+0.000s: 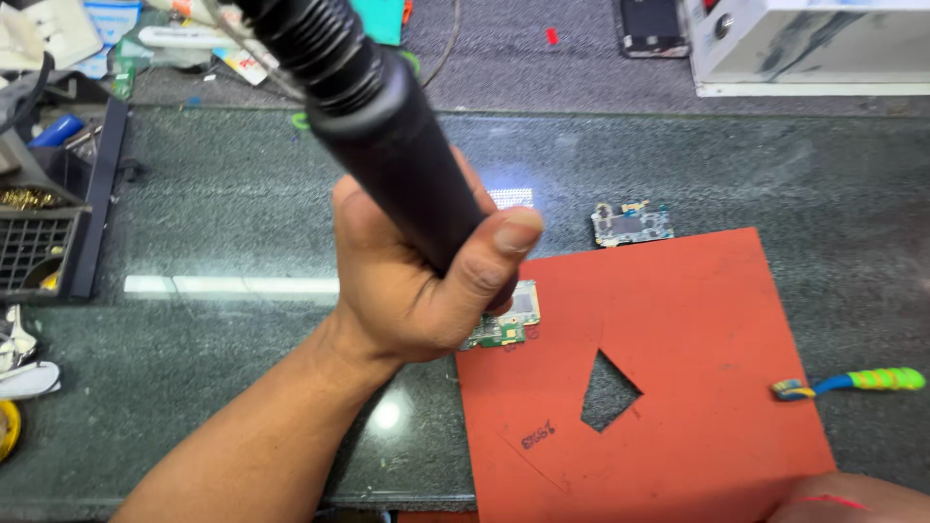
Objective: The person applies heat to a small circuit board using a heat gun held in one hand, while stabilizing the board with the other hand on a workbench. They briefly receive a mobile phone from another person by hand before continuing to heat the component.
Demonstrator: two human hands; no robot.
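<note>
While my forearm comes up from the lower left edge, my left hand [417,281] is wrapped tight around a thick black handle [387,126], thumb pressed across its front and fingers curled behind. The handle slants up and to the left, its ribbed upper end running out of the top of the view, so I cannot see where it ends. Its lower end is hidden behind my thumb, right over the small green circuit board [504,320].

At the far left, a black grid tray [39,247] sits on the desk [242,194], with small brass-coloured bits [27,199] in a compartment just behind it; I cannot tell what they are. A blue cylinder [56,131] lies farther back, among papers and packets at the upper left.

The green circuit board lies on the left edge of a red mat [697,387], partly covered by my hand. The mat has a triangular hole [608,390] cut in it, showing the dark stone desk beneath. A second circuit board [632,224] rests on the desk just beyond the mat's top edge, apart from the first.

To the right, a toothbrush [852,381] with a green and yellow handle lies at the mat's right edge, bristles touching the mat. A white box [814,44] stands at the upper right. Only a sliver of my right hand [852,499] shows at the bottom right corner, resting on the mat; whether it is wide or closed I cannot tell.
</note>
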